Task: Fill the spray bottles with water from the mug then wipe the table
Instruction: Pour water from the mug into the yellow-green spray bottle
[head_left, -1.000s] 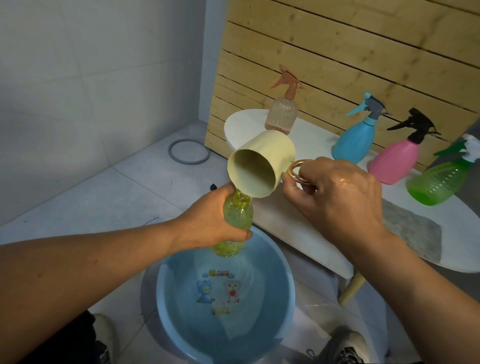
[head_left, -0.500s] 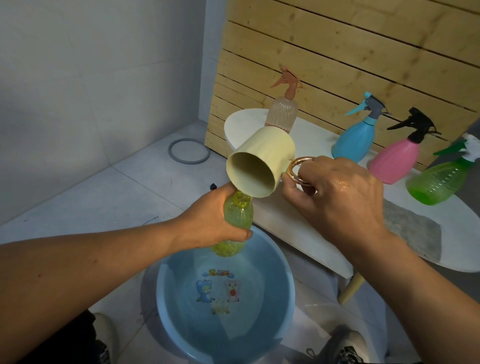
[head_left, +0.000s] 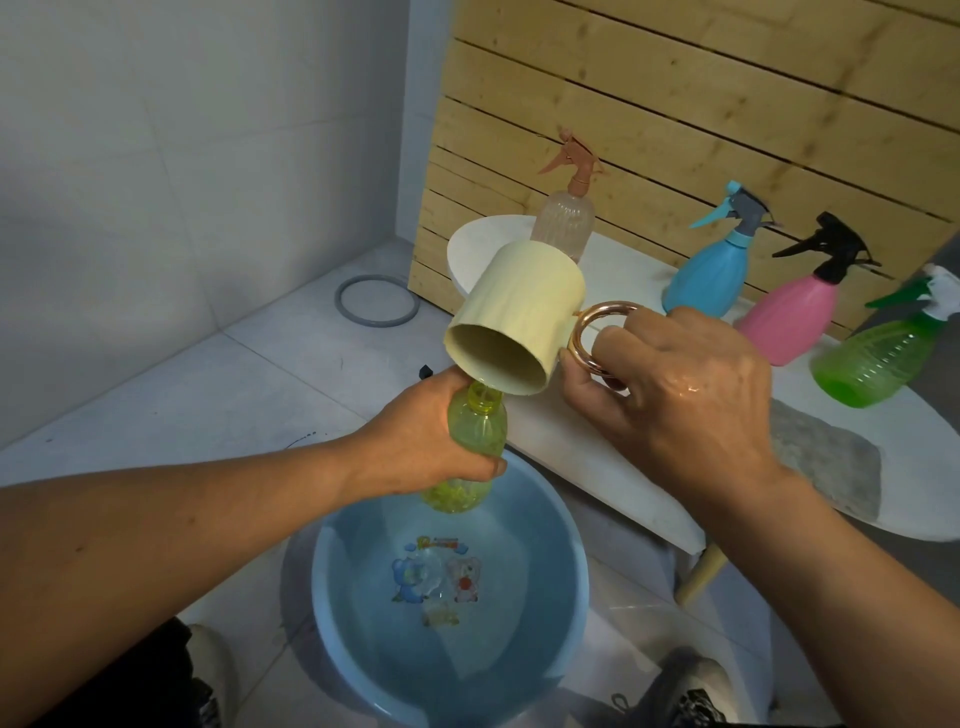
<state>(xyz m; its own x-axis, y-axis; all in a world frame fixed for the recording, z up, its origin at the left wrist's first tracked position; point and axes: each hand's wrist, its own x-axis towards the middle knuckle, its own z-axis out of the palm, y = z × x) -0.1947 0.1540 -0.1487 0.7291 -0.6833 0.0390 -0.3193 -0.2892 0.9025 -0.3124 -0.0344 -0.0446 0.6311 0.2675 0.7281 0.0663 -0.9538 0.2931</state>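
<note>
My left hand grips a capless yellow-green bottle upright above a blue basin holding water. My right hand holds the copper ring handle of a pale yellow mug, tipped far over with its rim resting at the bottle's open neck. On the white table stand a clear bottle with an orange trigger, a blue spray bottle, a pink one with a black trigger and a green one. A grey cloth lies on the table.
A wooden slat wall backs the table. A grey ring lies on the tiled floor near the white wall. My shoes show beside the basin. One wooden table leg stands right of the basin.
The mug has tipped a little further and risen slightly in my right hand. The left hand and its bottle have stayed in place over the basin.
</note>
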